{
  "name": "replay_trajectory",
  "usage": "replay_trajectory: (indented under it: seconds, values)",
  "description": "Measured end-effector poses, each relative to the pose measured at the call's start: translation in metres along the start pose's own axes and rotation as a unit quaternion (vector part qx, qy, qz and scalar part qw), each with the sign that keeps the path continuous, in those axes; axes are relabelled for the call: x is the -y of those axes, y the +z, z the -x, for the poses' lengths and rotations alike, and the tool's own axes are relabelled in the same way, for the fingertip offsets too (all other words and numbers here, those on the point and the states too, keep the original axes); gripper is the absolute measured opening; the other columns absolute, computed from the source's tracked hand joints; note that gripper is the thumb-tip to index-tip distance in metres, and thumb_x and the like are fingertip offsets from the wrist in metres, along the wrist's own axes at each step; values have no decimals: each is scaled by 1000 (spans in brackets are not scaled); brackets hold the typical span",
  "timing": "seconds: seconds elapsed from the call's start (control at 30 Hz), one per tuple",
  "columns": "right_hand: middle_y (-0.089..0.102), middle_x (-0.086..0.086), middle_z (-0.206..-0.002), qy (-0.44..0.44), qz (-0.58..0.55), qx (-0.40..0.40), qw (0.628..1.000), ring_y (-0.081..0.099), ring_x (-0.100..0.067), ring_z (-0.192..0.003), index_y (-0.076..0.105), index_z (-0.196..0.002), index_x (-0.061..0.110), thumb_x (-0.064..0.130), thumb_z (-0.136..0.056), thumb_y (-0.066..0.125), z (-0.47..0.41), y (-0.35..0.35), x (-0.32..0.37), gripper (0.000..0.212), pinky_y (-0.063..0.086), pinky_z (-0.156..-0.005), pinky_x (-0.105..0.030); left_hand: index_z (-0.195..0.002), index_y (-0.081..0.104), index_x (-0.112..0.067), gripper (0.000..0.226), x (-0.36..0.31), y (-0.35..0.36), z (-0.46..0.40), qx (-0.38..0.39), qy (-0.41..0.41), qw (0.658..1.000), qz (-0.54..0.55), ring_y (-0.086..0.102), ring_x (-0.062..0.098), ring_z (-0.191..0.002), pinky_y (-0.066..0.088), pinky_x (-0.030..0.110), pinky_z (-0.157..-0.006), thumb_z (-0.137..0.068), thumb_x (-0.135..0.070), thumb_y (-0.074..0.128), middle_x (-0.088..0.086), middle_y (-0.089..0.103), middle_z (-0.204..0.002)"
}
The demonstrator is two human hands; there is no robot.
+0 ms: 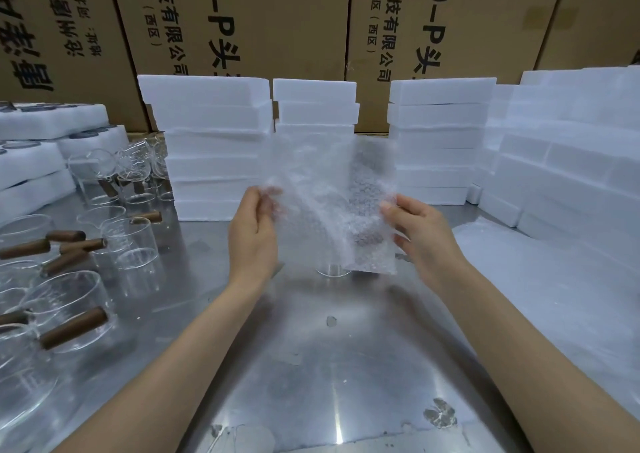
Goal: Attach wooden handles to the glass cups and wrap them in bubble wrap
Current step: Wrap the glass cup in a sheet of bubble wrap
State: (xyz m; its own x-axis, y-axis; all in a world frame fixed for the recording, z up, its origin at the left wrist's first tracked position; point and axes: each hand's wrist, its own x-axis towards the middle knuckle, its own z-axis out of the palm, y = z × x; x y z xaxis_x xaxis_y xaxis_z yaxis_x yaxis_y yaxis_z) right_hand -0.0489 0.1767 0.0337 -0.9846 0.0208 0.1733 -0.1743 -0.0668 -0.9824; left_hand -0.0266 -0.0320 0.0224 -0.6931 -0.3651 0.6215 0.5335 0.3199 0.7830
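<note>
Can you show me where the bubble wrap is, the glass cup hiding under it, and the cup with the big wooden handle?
bubble wrap (325, 210), head view, middle of the sheet held between both hands.
glass cup (333, 271), head view, its base showing below the sheet.
wooden handle (73, 328), head view, middle of the handle on the near-left cup.

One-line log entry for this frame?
stage: wrapping | both hands hold bubble wrap sheet upright | glass cup behind it on steel table

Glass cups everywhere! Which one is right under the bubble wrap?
The lone glass cup at table centre, peeking below the bubble wrap. All other cups crowd the left side.
</note>
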Motion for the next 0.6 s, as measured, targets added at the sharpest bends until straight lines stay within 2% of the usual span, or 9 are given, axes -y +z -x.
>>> replay_trajectory:
  seconds: [0.07, 0.13, 0.23, 0.3, 0.4, 0.43, 0.5, 0.6]
  values:
    - [69, 12, -78, 11, -49, 15, 999, 62, -4, -69, 69, -97, 21, 19, -83, 70, 2, 1, 2, 14, 51, -64, -19, -106, 53, -16, 16, 3, -4, -4, -43, -26, 999, -5, 51, -2, -74, 41, 18, -77, -101, -9, 40, -4, 54, -85]
    - [69, 7, -70, 12, -93, 26, 995, 65, -5, -62, 64, -80, 14, 16, -82, 70, 5, 4, 5, 7, 50, -53, -17, -116, 50, -16, 17, 5, -6, -5, -77, -32, 996, -42, 49, 6, -90, 40, 19, -82, -100, -15, 46, -3, 49, -104]
    - [67, -2, -75, 22, -119, 11, 993, 65, -13, -66, 56, -74, 14, 23, -80, 72, 7, 10, 6, 19, 55, -55, -22, -124, 47, -13, 31, -1, -4, -1, -84, 53, 991, -90, 43, 11, -107, 37, 28, -96, -96, -25, 53, -6, 38, -116]
    - [63, -4, -77, 41, -113, -9, 993, 60, -14, -65, 58, -83, 13, 27, -81, 71, 9, 13, 5, 19, 56, -60, -23, -120, 50, -13, 37, -8, 0, 5, -51, 134, 983, -114, 42, 7, -106, 36, 31, -98, -91, -35, 56, -7, 40, -114]
    - [65, -7, -86, 54, -94, -5, 994, 62, -14, -64, 61, -108, 8, 27, -90, 63, 10, 20, 2, 26, 56, -63, -24, -121, 51, -21, 51, -18, 9, 16, 49, 185, 973, -132, 44, 0, -103, 36, 21, -95, -84, -56, 57, -13, 46, -113]
    - [67, -6, -86, 56, -83, 2, 995, 63, -14, -63, 62, -109, 9, 29, -91, 60, 11, 22, 0, 27, 55, -62, -24, -124, 50, -24, 57, -19, 11, 20, 91, 179, 970, -137, 45, 0, -107, 36, 18, -96, -81, -61, 57, -16, 46, -117]
    - [70, -2, -77, 65, -67, 18, 995, 66, -12, -61, 63, -101, 14, 37, -92, 58, 12, 25, -1, 26, 53, -57, -22, -132, 47, -27, 63, -16, 16, 25, 158, 166, 960, -160, 45, 1, -116, 35, 16, -99, -82, -64, 57, -17, 47, -126]
    - [70, 0, -69, 89, -65, 53, 993, 68, -12, -59, 61, -95, 13, 45, -92, 53, 14, 29, -3, 33, 50, -50, -19, -139, 45, -26, 53, -8, 19, 26, 198, 135, 953, -186, 45, 5, -124, 36, 21, -101, -92, -49, 50, -11, 50, -136]
